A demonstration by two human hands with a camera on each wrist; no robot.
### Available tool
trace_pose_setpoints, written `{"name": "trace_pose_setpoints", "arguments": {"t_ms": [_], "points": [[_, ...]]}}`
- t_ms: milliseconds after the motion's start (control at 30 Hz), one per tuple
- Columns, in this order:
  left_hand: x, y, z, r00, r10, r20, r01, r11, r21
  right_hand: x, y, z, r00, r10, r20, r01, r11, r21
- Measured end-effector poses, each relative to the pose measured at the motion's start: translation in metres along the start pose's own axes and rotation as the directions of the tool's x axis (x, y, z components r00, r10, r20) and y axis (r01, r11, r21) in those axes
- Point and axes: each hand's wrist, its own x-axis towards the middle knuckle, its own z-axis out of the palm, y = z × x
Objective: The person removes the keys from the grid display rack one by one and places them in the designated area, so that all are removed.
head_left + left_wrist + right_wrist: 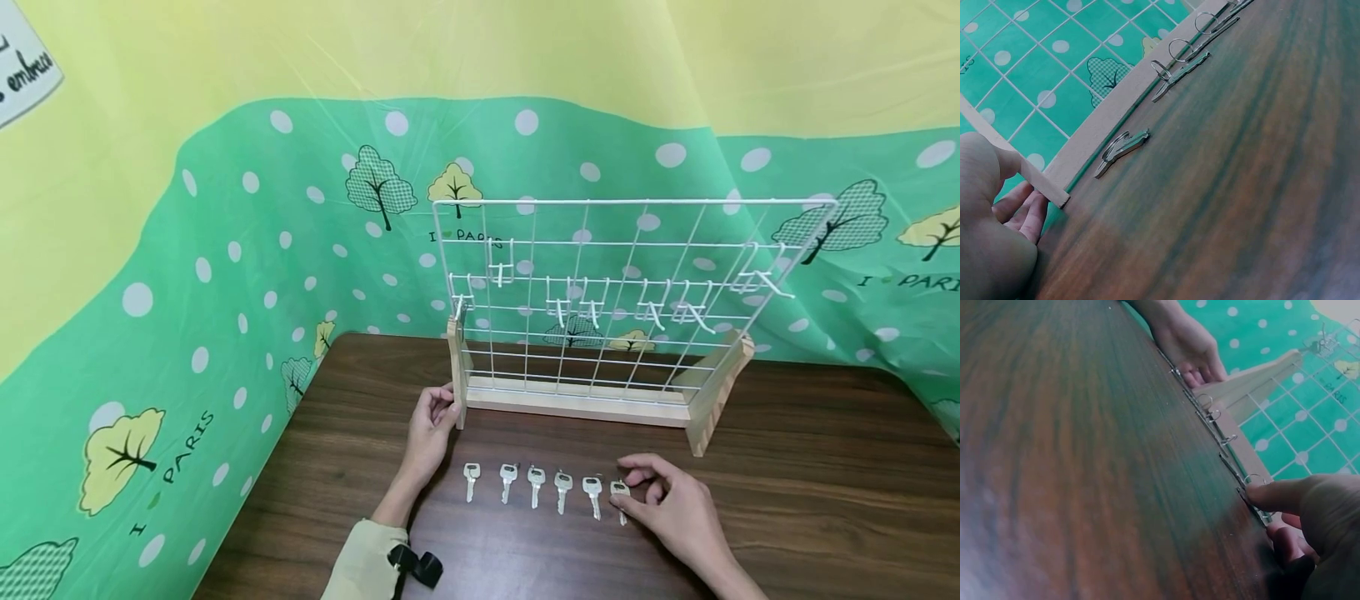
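Note:
A white wire grid rack (585, 243) stands in a wooden base, with several white hooks (652, 313) hung on its bars. My left hand (429, 429) grips the lower end of the left wooden leg (456, 367), thumb on one side and fingers behind in the left wrist view. In front of the rack, several silver keys (536, 486) with rings lie in a row on the table. At the row's right end, my right hand (675, 508) pinches the last key (620, 490) between thumb and fingers, close to the tabletop.
The dark wooden table (817, 500) reaches back to a green and yellow cloth (315, 250) printed with dots and trees. The right wooden leg (720, 392) stands beyond my right hand. A black strap (416, 565) circles the left sleeve.

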Motion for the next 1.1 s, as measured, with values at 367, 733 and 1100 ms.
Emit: {"name": "trace_pose_setpoints", "arguments": {"t_ms": [367, 733, 1100], "points": [[0.001, 0.0, 0.0, 1.0, 0.002, 0.0, -0.002, 1.0, -0.005, 0.001, 0.001, 0.0, 1.0, 0.004, -0.004, -0.004, 1.0, 0.006], [0.0, -0.001, -0.001, 1.0, 0.003, -0.005, -0.003, 1.0, 0.018, 0.001, 0.0, -0.001, 1.0, 0.03, 0.0, -0.03, 0.995, 0.092], [0.001, 0.001, 0.0, 1.0, -0.005, -0.006, 0.006, 1.0, 0.023, 0.005, -0.011, -0.009, 0.995, 0.1, 0.001, -0.099, 0.981, 0.165]]}}
